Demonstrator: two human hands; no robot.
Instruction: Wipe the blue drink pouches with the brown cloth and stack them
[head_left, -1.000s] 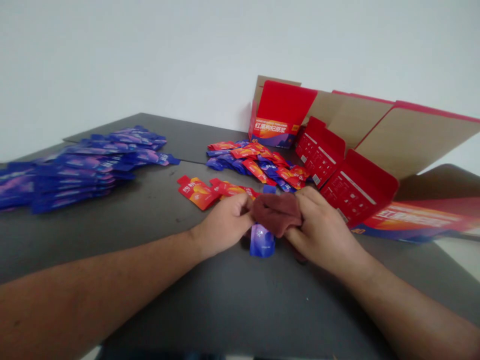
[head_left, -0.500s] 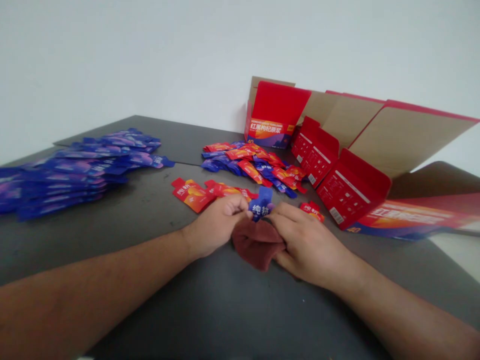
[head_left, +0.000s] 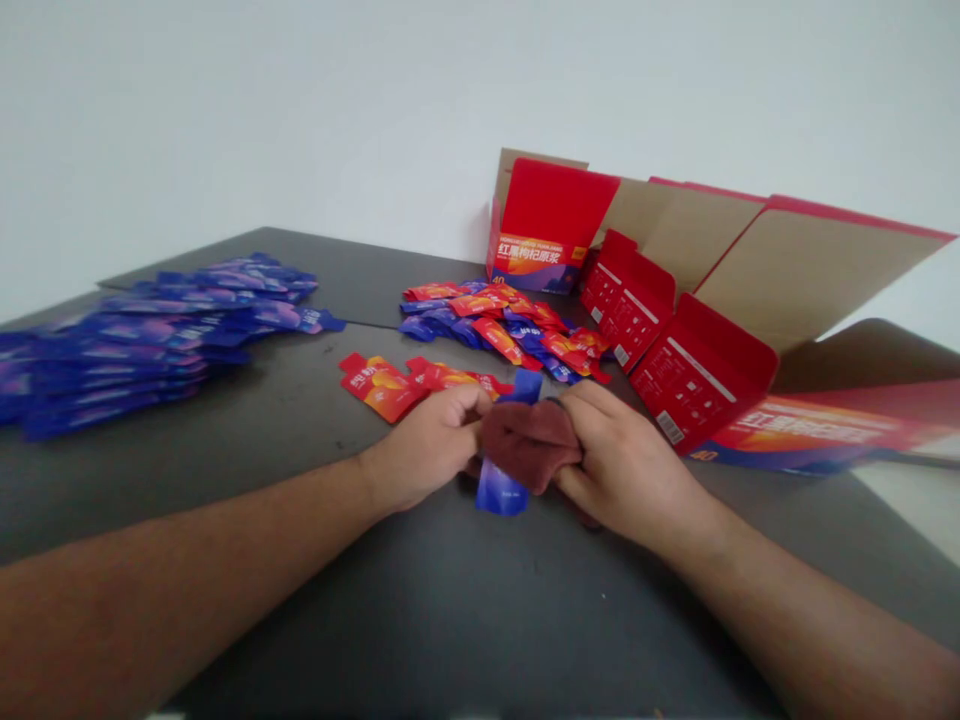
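Between my hands is a blue sachet (head_left: 504,492), its top and bottom ends showing and its middle covered by a brown cloth (head_left: 529,440). My left hand (head_left: 431,445) is closed on the sachet's left edge, the fingertips partly hidden. My right hand (head_left: 619,455) is closed round the cloth, which lies against the sachet's front. Just beyond the left hand lie a red-and-orange sachet (head_left: 381,386) and more red sachets (head_left: 454,378), flat on the dark table (head_left: 420,620).
A heap of mixed red and blue sachets (head_left: 502,325) lies behind my hands. At left are stacked blue sachets (head_left: 150,335). Open red cartons (head_left: 705,370) with raised flaps line the right side, with another carton (head_left: 536,262) by the wall.
The cloth has moved up over the sachet's printed front, and the sachet's lower end now shows beneath it. My right hand has shifted slightly up and right, covering the small red sachet beside it.
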